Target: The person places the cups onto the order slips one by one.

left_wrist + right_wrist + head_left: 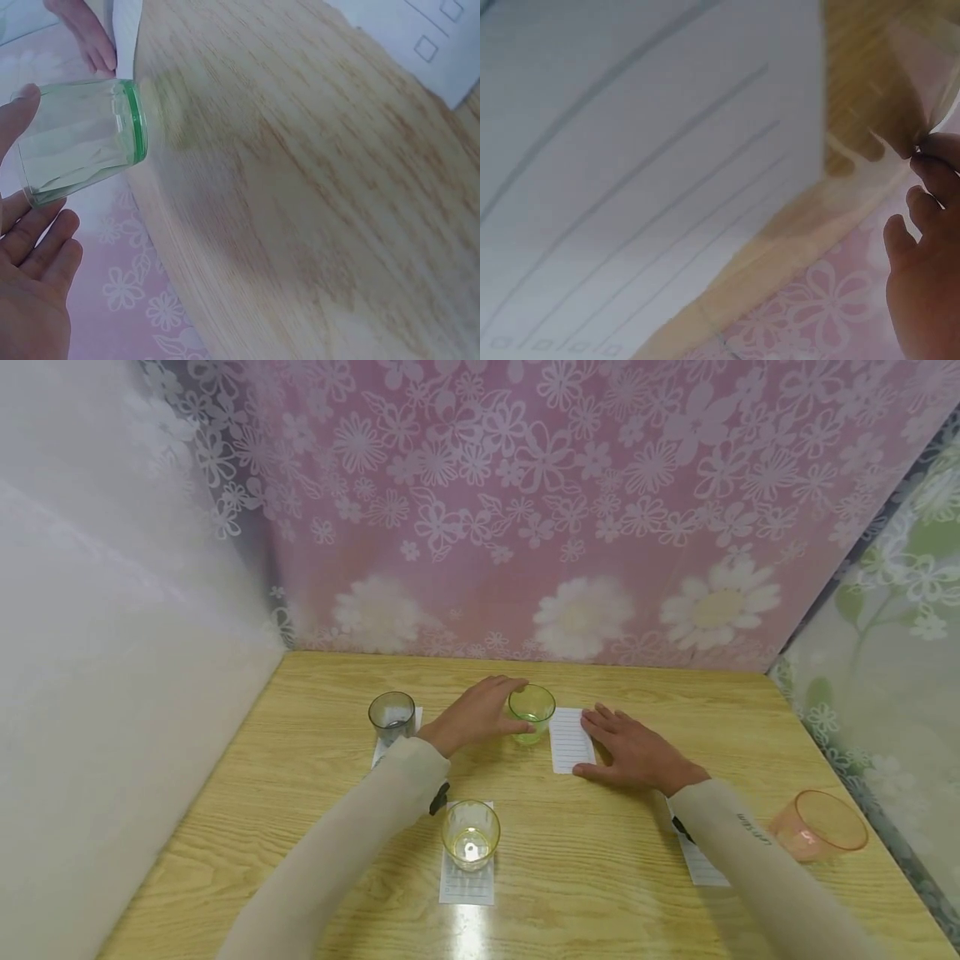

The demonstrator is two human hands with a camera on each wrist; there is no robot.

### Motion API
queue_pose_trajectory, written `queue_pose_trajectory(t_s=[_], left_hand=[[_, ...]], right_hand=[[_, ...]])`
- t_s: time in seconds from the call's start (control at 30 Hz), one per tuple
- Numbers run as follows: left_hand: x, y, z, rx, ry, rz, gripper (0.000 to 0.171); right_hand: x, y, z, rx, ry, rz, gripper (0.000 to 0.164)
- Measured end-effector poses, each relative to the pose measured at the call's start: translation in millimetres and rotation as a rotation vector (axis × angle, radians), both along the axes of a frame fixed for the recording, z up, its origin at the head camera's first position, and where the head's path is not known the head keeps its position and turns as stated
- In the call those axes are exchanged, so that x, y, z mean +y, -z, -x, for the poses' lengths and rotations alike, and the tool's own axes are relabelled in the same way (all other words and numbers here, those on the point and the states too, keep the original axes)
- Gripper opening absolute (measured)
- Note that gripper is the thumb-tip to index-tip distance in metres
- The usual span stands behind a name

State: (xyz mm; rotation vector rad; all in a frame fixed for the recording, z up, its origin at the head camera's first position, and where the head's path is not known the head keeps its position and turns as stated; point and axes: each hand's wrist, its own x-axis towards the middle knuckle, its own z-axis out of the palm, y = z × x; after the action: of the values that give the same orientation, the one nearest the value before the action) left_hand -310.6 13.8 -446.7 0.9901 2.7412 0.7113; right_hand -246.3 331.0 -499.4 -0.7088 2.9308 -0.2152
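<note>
My left hand (478,712) holds a clear green glass (532,720) near its rim, thumb on one side and fingers on the other. In the left wrist view the base of this green glass (135,124) is close to the wooden tabletop. Just right of the glass lies a white lined paper slip (572,745). My right hand (637,750) is spread at the right edge of that slip, its thumb and fingertips by the paper. The right wrist view shows the lined slip (652,150) large, with the fingers (922,210) beyond it.
A grey glass (392,714) stands on a slip at the left, beside my left forearm. Nearer the front, a yellow glass (471,835) is on another slip (467,893). An orange glass (821,828) stands at the right, near a slip (705,864) partly covered by my right sleeve.
</note>
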Motion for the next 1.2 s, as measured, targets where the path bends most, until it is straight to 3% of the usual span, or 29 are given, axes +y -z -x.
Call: queue_pose_trajectory(t_s=[0.67, 1.2], left_hand=[[5.8, -1.6, 1.0, -0.016, 0.077, -0.038, 0.090], [7.3, 4.0, -1.3, -0.025, 0.090, -0.020, 0.089]], right_hand=[[-46.8, -4.3, -0.6, 0.036, -0.046, -0.014, 0.099], [-59.6, -2.5, -0.5, 0.033, -0.043, -0.010, 0.102]])
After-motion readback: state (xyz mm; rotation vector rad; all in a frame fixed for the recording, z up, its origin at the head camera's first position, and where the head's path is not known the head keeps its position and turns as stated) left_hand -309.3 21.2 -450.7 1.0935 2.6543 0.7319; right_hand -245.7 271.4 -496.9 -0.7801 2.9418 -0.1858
